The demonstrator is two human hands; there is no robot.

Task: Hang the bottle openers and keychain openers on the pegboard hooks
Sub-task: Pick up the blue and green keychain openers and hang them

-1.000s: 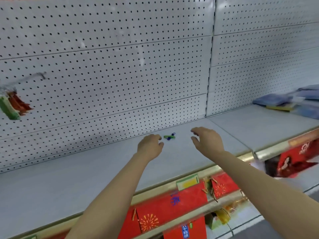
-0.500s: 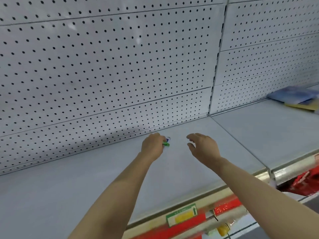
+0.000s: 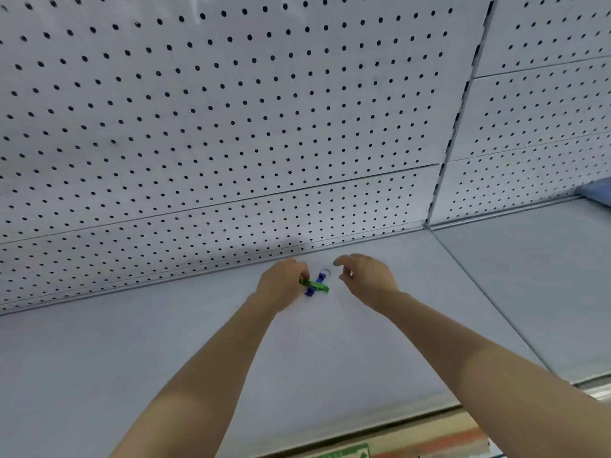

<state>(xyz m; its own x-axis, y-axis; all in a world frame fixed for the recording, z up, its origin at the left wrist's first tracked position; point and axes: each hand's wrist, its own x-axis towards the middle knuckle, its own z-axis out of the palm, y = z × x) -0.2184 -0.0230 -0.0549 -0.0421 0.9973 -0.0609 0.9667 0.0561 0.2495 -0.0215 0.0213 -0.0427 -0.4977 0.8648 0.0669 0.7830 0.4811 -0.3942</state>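
Shelf: a pale grey shelf runs across the lower half of the head view, meeting the pegboard along its back edge.
Pegboard: white perforated panels rise behind the shelf; a vertical seam splits them toward the right.
Green opener: a small green opener lies on the shelf near the back edge, crossed over the blue one, its left end at the left hand's fingertips.
Blue opener: a small blue keychain opener sits under the green one, angled up to the right, with a thin metal ring at its upper end.
Left hand: the left hand is curled palm down, fingers pinched on the left end of the green opener; how firm the grip is cannot be told.
Right hand: the right hand hovers just to the right of the openers, fingers loosely curved and apart, grasping nothing and not touching them.
Far right: a blue item shows at the frame edge on the neighbouring shelf section, too cropped to identify.
Front edge: a green and red label strip is partly visible along the shelf lip.
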